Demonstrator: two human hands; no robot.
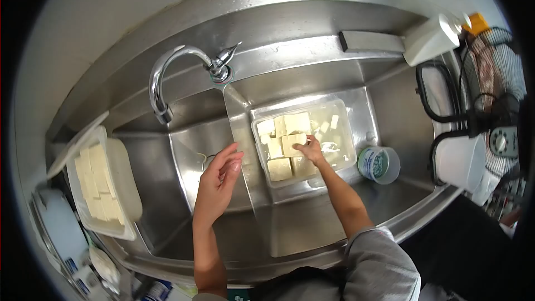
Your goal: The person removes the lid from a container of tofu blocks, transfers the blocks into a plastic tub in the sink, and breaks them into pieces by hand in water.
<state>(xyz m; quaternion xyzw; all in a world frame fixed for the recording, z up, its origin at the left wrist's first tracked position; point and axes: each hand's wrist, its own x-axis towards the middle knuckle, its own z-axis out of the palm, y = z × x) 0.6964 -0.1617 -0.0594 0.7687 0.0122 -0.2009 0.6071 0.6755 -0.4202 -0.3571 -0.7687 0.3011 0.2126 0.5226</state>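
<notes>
In the right sink basin sits a translucent plastic tub (350, 128) with liquid and several pale blocks of tofu (280, 169) in it, plus smaller broken pieces. My right hand (313, 150) reaches into this tub, thumb and fingers gripping one tofu block (290, 147) that lies over the others. My left hand (218, 181) is raised over the left basin near the divider, fingers extended and nothing in it. At the far left, a second white tub (132, 178) holds more tofu blocks (95, 173), its lid (78, 145) leaning at the back edge.
A chrome faucet (159, 86) arches over the left basin. Beside the right tub stands a small clear cup (392, 166) with a green-patterned label. A white jug (432, 39) is at the back right, near black-handled containers (460, 159) and a striped cloth (504, 56).
</notes>
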